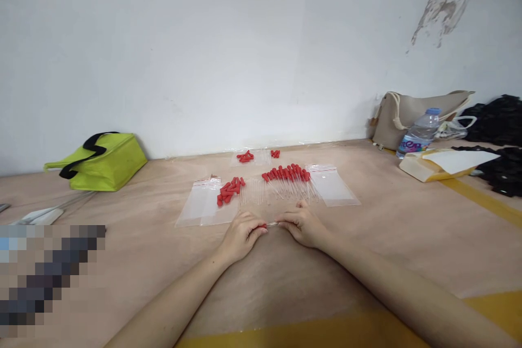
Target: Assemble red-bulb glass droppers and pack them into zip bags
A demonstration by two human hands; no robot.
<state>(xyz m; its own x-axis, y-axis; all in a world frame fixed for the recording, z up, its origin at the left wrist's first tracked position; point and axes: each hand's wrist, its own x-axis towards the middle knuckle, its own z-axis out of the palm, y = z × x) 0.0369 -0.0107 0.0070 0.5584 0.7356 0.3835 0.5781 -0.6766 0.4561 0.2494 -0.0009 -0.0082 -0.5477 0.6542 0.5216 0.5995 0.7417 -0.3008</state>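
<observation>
Left hand [243, 235] is pinching one red bulb [263, 225], right hand [304, 224] is pinching one glass tube [273, 223]. Beyond them: three loose bulb piles [230, 191], plus a row of capped tubes [287, 174], too jumbled to count. One pile's at the left bag [198, 204], can't tell if inside; right bag [338, 187] lies flat.

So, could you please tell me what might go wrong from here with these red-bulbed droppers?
First, the thin clear tube in the right hand could crack or bend if pushed crookedly against the red dropper bulb in the left hand. Second, the loose clear tubes lie just beyond both hands, so a stray knuckle might roll them. Third, nudging the zip bag could scatter the loose red bulbs heaped on it.
</observation>
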